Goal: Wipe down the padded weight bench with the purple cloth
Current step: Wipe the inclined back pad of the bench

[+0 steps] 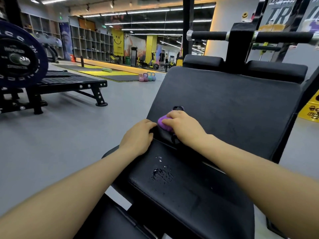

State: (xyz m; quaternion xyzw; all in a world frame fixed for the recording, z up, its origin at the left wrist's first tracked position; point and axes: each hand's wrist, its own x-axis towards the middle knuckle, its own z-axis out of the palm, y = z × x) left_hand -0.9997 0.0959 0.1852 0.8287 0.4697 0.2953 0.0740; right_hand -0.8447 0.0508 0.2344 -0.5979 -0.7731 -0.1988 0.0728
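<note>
The black padded weight bench (pixel 233 104) fills the right half of the view, its back pad sloping up and away and its seat pad (pixel 181 187) nearest me. My right hand (pixel 184 125) presses a bunched purple cloth (pixel 164 124) onto the lower left part of the back pad, just above the gap between the pads. My left hand (pixel 138 137) lies fingers-down on the bench's left edge at that gap, touching the cloth's side. A patch of wet droplets (pixel 162 174) sits on the seat pad.
A black handle bar (pixel 224 36) and two head pads top the bench. To the left stands another black bench (pixel 69 83) with a loaded barbell plate (pixel 19 56). Several kettlebells (pixel 147 77) sit on the grey floor beyond. A yellow sign (pixel 310 109) stands at right.
</note>
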